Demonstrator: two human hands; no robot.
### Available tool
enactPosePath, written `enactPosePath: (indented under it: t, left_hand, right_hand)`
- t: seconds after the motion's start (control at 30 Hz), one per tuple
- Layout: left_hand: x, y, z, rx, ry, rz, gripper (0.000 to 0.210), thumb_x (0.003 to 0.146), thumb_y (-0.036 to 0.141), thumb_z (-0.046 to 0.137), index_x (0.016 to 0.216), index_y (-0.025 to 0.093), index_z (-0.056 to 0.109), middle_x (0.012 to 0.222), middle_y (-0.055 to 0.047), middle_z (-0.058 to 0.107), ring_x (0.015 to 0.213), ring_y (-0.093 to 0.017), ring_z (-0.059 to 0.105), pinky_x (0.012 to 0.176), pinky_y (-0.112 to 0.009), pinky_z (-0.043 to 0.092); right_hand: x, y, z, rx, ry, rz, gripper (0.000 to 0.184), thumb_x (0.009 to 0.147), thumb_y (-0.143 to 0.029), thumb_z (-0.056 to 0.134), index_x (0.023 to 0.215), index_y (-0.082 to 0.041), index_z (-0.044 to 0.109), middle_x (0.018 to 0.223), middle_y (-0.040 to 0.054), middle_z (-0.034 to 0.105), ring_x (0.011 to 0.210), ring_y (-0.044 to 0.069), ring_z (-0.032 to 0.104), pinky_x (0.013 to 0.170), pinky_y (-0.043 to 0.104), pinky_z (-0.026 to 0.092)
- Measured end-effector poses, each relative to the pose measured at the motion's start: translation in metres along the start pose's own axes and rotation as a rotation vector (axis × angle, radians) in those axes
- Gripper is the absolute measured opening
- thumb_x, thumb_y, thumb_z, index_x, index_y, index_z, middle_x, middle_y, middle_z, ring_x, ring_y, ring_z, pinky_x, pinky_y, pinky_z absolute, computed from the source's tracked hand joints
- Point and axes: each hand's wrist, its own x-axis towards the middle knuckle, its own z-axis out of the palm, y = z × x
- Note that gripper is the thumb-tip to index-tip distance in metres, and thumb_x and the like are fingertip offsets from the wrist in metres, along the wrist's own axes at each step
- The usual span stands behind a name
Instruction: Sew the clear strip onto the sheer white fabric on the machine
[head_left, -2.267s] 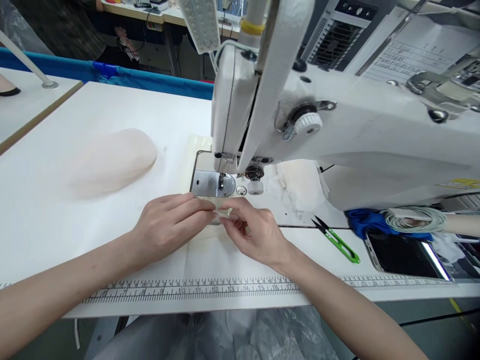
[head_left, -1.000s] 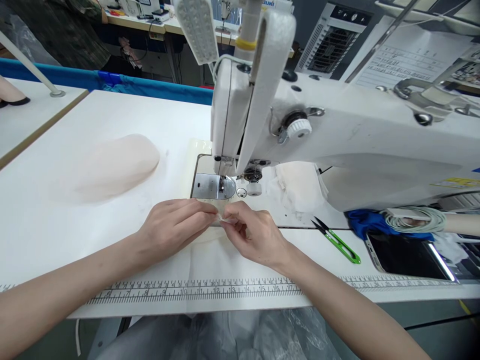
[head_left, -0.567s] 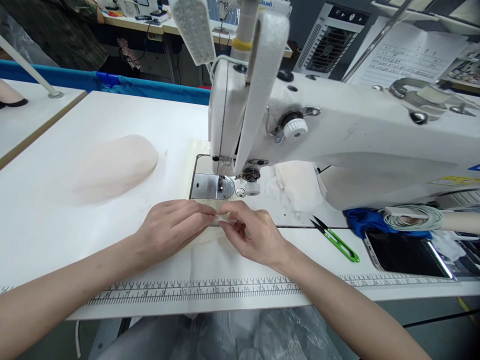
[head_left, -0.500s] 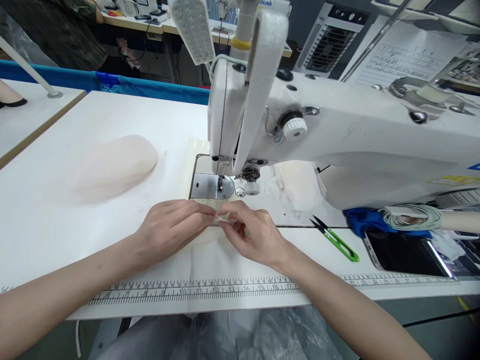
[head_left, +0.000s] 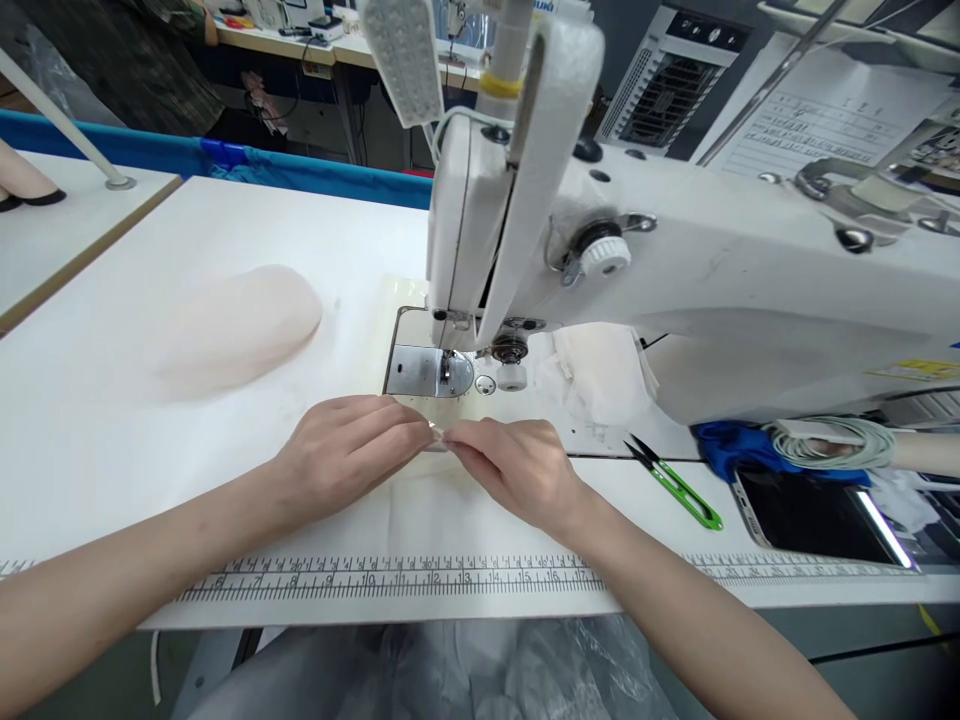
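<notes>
My left hand (head_left: 352, 450) and my right hand (head_left: 517, 465) meet fingertip to fingertip just in front of the sewing machine's needle plate (head_left: 420, 370). Both pinch a small piece of thin, pale fabric (head_left: 436, 434), mostly covered by the fingers. Above and behind them stands the white sewing machine (head_left: 690, 240), its presser foot (head_left: 446, 368) over the plate. A sheer, pale pink fabric piece (head_left: 255, 325) lies flat on the table to the left. Under the machine arm rests a stack of pale fabric pieces (head_left: 604, 370).
Green thread snips (head_left: 679, 490) lie right of my right hand, beside a phone (head_left: 817, 515) and a coiled cable (head_left: 832, 440). A ruler strip (head_left: 420, 580) runs along the table's front edge. At the back left, another person (head_left: 120, 60) is partly visible near a second table.
The fingers of my right hand have closed in and turned over, palm more downward, hiding more of the fabric. My left hand stays nearly in place. The view has shifted slightly.
</notes>
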Motion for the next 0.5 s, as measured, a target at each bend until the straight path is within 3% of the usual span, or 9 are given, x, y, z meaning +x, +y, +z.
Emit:
enactPosePath:
  t: [0.2, 0.37, 0.43, 0.5]
  left_hand:
    - [0.005, 0.006, -0.002, -0.036, -0.033, -0.115, 0.013, 0.094, 0.015, 0.056, 0.106, 0.017, 0.058, 0.071, 0.002, 0.065, 0.060, -0.009, 0.060, 0.053, -0.021, 0.045]
    - [0.009, 0.009, -0.003, -0.159, -0.016, -0.234, 0.008, 0.094, 0.018, 0.055, 0.095, 0.020, 0.063, 0.073, 0.003, 0.065, 0.061, -0.006, 0.061, 0.052, -0.016, 0.045]
    - [0.010, 0.009, -0.003, -0.235, -0.016, -0.286, 0.009, 0.093, 0.018, 0.056, 0.091, 0.020, 0.065, 0.071, 0.003, 0.065, 0.059, -0.006, 0.059, 0.050, -0.016, 0.044]
    - [0.012, 0.010, -0.006, -0.370, -0.055, -0.378, 0.011, 0.093, 0.018, 0.057, 0.087, 0.020, 0.066, 0.070, 0.004, 0.066, 0.055, -0.006, 0.057, 0.048, -0.016, 0.043]
  right_hand:
    - [-0.001, 0.002, -0.009, -0.141, -0.060, -0.146, 0.020, 0.091, -0.008, 0.051, 0.100, -0.021, 0.062, 0.055, -0.0068, 0.057, 0.045, 0.008, 0.048, 0.043, 0.024, 0.036]
    - [0.002, 0.002, -0.012, -0.140, -0.067, -0.242, 0.017, 0.091, -0.008, 0.053, 0.093, -0.021, 0.064, 0.059, -0.0037, 0.060, 0.049, 0.009, 0.052, 0.041, 0.025, 0.037]
    - [0.003, 0.000, -0.014, -0.122, -0.092, -0.223, 0.018, 0.092, -0.009, 0.052, 0.086, -0.021, 0.064, 0.056, -0.0040, 0.059, 0.047, 0.009, 0.049, 0.039, 0.026, 0.033]
    - [0.007, -0.005, -0.021, -0.039, -0.152, -0.102, 0.018, 0.094, -0.013, 0.052, 0.082, -0.021, 0.062, 0.056, -0.0044, 0.059, 0.044, 0.008, 0.047, 0.039, 0.025, 0.032]
